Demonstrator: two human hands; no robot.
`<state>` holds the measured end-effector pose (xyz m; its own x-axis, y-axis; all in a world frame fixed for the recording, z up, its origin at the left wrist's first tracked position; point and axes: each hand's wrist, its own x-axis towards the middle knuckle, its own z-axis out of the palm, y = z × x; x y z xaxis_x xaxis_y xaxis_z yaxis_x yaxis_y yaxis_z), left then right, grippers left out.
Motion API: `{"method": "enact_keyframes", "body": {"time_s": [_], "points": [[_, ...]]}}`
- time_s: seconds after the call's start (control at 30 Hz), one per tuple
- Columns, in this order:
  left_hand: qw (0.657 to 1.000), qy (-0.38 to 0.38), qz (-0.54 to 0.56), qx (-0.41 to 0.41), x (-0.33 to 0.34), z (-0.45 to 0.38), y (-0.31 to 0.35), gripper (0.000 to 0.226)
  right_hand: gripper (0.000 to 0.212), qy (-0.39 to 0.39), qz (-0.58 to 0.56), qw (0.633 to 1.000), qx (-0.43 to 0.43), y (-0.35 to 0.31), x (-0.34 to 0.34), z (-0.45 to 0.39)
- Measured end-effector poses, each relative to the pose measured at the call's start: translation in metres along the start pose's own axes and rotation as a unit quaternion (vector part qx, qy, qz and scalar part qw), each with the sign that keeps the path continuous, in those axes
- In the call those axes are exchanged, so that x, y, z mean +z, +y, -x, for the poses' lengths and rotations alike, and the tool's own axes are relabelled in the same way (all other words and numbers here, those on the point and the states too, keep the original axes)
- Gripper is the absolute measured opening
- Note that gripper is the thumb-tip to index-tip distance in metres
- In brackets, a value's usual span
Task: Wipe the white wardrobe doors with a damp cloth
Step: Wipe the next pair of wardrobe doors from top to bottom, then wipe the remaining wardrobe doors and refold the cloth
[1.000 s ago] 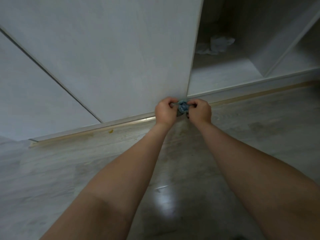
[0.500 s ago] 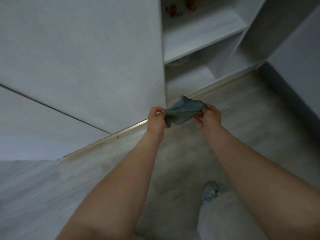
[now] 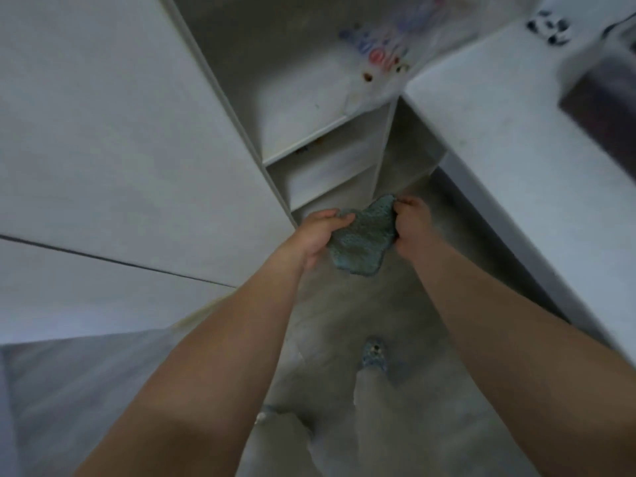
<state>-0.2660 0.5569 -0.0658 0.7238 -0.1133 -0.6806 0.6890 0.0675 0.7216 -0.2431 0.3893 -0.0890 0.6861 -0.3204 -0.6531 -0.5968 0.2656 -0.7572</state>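
In front of the open shelving, clear of the wardrobe door, you hold the blue-grey cloth spread between both hands. A second ago it was a tight little wad pinched between your fists, low against the bottom edge of the door; now it hangs open as a loose, flat flap, and your view has swung right and down, so your slippered foot and the floor show below it. Your left hand grips the cloth's left edge with the fingers curled over it and the thumb on top; your right hand pinches the upper right corner, fingers clamped on the fabric. The cloth touches no part of the door at this moment.

By my reading, you have stopped wiping to unfold or refold the cloth for a fresh face. The door to your left is not being worked, and nothing here shows how much of it is clean. Expect to bring the cloth back to the white panel once it is folded.
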Motion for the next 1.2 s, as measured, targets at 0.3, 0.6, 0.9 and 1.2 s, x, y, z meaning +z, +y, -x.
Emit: {"method": "enact_keyframes", "body": {"time_s": [0.3,0.6,0.9,1.2], "points": [[0.996,0.019,0.039,0.075,0.055,0.031,0.11,0.015,0.041,-0.246,-0.107,0.963,0.006,-0.104,-0.024,0.042],[0.994,0.008,-0.02,0.105,0.067,0.062,0.179,0.022,0.026,-0.185,-0.044,0.98,-0.059,-0.175,-0.02,0.092],[0.977,-0.011,0.065,0.204,0.121,0.083,0.25,0.011,0.045,-0.08,-0.07,0.991,-0.079,-0.258,-0.036,0.141],[0.96,0.049,0.083,0.263,0.179,0.098,0.328,0.039,0.004,-0.151,-0.167,0.962,-0.153,-0.347,-0.05,0.138]]}}
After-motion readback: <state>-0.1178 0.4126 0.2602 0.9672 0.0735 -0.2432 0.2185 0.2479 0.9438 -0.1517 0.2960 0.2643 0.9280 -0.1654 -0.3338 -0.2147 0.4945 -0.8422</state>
